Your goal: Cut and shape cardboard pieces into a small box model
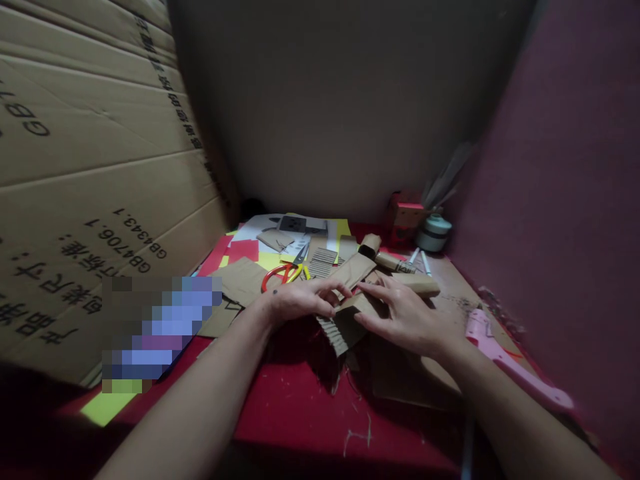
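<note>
With the right hand (413,321) partly open and the left hand's (295,301) grip unclear, both seemingly positioned the torn brown corrugated cardboard piece (350,335) between them, the next adjustment calling for steady fingertips.

The glue gun (520,377) is pink, the table cloth (280,413) deep red.
</note>
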A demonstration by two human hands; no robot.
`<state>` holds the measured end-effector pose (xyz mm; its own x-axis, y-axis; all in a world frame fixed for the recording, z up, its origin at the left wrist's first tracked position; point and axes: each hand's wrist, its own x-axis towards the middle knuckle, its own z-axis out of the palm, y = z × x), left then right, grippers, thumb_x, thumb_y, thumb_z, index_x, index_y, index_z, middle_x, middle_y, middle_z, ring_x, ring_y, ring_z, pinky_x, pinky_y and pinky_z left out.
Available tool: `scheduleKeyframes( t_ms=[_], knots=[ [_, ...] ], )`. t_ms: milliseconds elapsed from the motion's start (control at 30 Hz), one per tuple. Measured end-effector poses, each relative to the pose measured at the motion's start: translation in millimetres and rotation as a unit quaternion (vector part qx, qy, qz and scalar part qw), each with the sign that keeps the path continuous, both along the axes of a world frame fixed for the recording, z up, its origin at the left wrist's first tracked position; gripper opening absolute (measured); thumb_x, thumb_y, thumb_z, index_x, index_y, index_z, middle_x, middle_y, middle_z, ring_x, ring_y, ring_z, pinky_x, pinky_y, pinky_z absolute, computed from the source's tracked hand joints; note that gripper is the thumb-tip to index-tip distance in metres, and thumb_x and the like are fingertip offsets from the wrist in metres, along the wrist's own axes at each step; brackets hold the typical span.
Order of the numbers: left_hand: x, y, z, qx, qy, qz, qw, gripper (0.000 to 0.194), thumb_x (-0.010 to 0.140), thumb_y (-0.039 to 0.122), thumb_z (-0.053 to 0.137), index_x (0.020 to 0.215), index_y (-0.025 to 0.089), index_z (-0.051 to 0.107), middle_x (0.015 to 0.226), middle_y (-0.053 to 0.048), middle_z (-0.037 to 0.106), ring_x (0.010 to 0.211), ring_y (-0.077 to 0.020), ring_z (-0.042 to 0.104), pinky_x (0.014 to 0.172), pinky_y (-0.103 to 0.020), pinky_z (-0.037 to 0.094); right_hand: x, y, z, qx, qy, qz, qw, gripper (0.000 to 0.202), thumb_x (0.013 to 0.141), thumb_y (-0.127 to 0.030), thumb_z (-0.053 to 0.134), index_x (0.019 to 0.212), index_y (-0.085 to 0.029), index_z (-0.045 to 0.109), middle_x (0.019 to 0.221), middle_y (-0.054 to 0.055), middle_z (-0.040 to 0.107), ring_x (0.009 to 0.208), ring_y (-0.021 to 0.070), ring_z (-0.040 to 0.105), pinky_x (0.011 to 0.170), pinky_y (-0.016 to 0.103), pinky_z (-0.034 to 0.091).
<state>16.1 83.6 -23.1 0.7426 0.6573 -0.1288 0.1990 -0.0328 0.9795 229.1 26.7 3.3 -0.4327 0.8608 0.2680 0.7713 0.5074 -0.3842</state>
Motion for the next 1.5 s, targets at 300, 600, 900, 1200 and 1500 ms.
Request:
scheduleKeyframes(
  t_ms=[300,600,900,1200,1500],
  knots=[
    [18,-14,14.9,0.186,0.095,0.031,0.977,0.051,0.072,0.025,0.061,0.123,0.024,0.053,0.089,-0.004,0.065,0.083,-0.0204,0.060,0.070,-0.029,0.047,0,6,-7.4,0.032,0.030,-0.004,0.999,0.038,0.078,-0.037,0.060,0.112,-0.020,0.064,0.096,0.012,0.059,0.093,0.0278,0.054,0.080,0.045,0.045],
    [20,-10,18.3,0.242,0.130,0.060,0.960,0.019,0.076,0.019,0.048,0.077,0.020,0.067,0.077,-0.001,0.068,0.072,-0.0178,0.060,0.064,-0.025,0.045,6,13,-1.1,-0.080,0.168,-0.008,0.982,0.044,0.082,-0.050,0.054,0.114,-0.021,0.062,0.114,0.012,0.063,0.108,0.0269,0.056,0.093,0.045,0.042],
    [18,-14,21.8,0.166,0.084,0.110,0.976,0.020,0.071,0.020,0.049,0.071,0.021,0.069,0.069,-0.002,0.067,0.068,-0.0175,0.061,0.055,-0.024,0.046,18,15,5.6,-0.253,0.283,0.017,0.925,0.049,0.074,-0.042,0.068,0.119,-0.025,0.060,0.116,0.007,0.063,0.102,0.0259,0.059,0.084,0.042,0.049],
    [15,-16,27.8,0.126,0.085,0.119,0.981,0.016,0.067,0.017,0.053,0.066,0.021,0.069,0.068,-0.001,0.066,0.057,-0.0155,0.061,0.048,-0.023,0.045,17,18,3.9,-0.264,0.304,0.010,0.915,0.054,0.066,-0.033,0.075,0.117,-0.021,0.061,0.109,0.007,0.066,0.093,0.0241,0.062,0.075,0.038,0.052],
    [10,-4,15.6,0.120,0.109,0.077,0.984,0.023,0.070,0.017,0.052,0.082,0.018,0.071,0.078,-0.004,0.071,0.069,-0.0177,0.063,0.064,-0.027,0.048,16,23,-7.6,-0.183,0.278,0.058,0.941,0.051,0.064,-0.029,0.077,0.113,-0.023,0.063,0.113,0.005,0.064,0.105,0.0241,0.058,0.092,0.041,0.046]
  ],
)
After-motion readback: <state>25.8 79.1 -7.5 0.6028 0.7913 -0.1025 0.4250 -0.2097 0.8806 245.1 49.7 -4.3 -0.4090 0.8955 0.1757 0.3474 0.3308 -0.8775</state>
